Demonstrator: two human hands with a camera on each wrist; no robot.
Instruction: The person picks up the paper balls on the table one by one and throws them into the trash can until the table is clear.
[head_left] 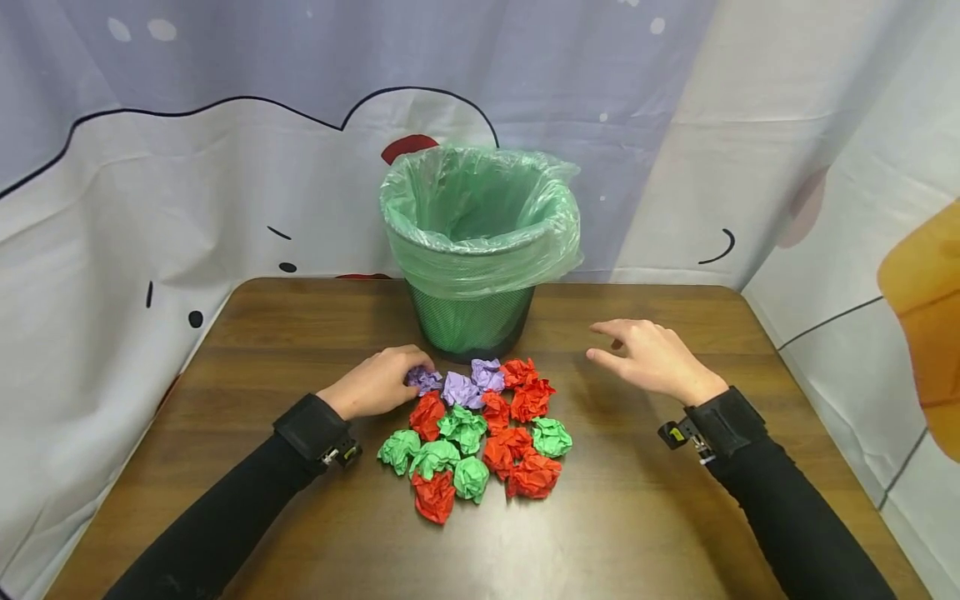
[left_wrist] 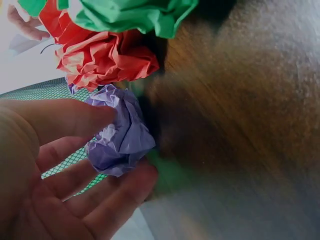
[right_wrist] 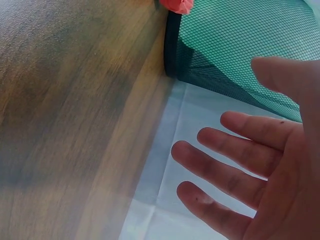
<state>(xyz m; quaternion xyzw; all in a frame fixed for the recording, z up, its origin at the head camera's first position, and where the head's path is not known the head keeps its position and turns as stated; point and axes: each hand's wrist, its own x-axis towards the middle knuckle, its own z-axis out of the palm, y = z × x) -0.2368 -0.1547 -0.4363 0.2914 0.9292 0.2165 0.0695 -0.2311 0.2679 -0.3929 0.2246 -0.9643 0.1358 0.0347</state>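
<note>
My left hand (head_left: 386, 381) pinches a crumpled purple paper ball (left_wrist: 122, 132) at the left end of the back row. In the left wrist view the thumb (left_wrist: 80, 117) lies over its near side and the fingertips are beneath it. To its right lie two more purple paper balls (head_left: 462, 390). Several red paper balls (head_left: 532, 400) and green paper balls (head_left: 462, 428) make up the rest of the cluster. Off to the right, my right hand (head_left: 651, 358) hovers over the table with fingers extended and holds nothing.
Just behind the paper balls stands a mesh waste bin (head_left: 472, 321), lined with a translucent green bag (head_left: 480, 271) folded over its rim. The wooden table (head_left: 300, 517) ends at the back against a printed curtain (head_left: 187, 192).
</note>
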